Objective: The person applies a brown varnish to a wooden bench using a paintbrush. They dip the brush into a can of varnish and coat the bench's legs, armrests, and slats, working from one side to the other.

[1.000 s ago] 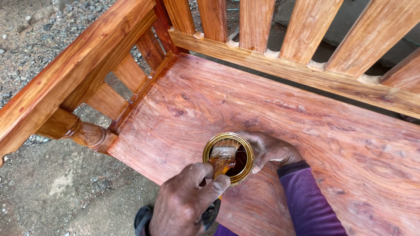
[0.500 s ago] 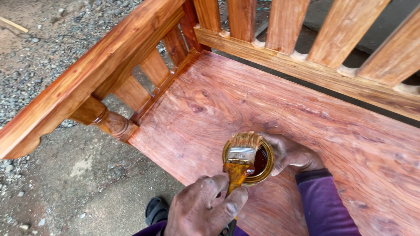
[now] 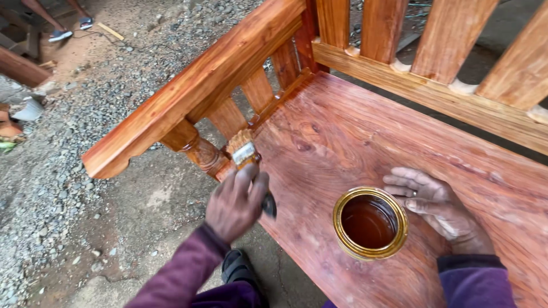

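A paintbrush [image 3: 245,155] is held tight in the left hand [image 3: 235,202], with the fingers wrapped around its handle. The bristles are pressed against the front corner of the wooden bench seat [image 3: 342,137], right by the turned post [image 3: 202,153] under the armrest [image 3: 194,85]. The brush's metal band can be seen just above the fingers.

The right hand [image 3: 436,206] is laid flat on the seat with the fingers spread out. Nothing is gripped by it. It is rested just beside a small round tin [image 3: 370,222], and the tin may be touched by the thumb side, but that cannot be told for sure. The tin is stood upright on the seat, with no lid on it. Dark brown liquid is seen inside it.

The two hands are kept apart, with the tin between them.

Purple sleeves [image 3: 177,279] are worn on both arms. The bench's back slats [image 3: 445,40] are seen behind the seat. Short slats are set under the armrest, close beside the brush. Grey gravel [image 3: 68,171] is spread on the ground to the left. A dark sandal [image 3: 237,268] is seen below the left hand. Far off at the top left, another person's feet [image 3: 71,28] are seen.
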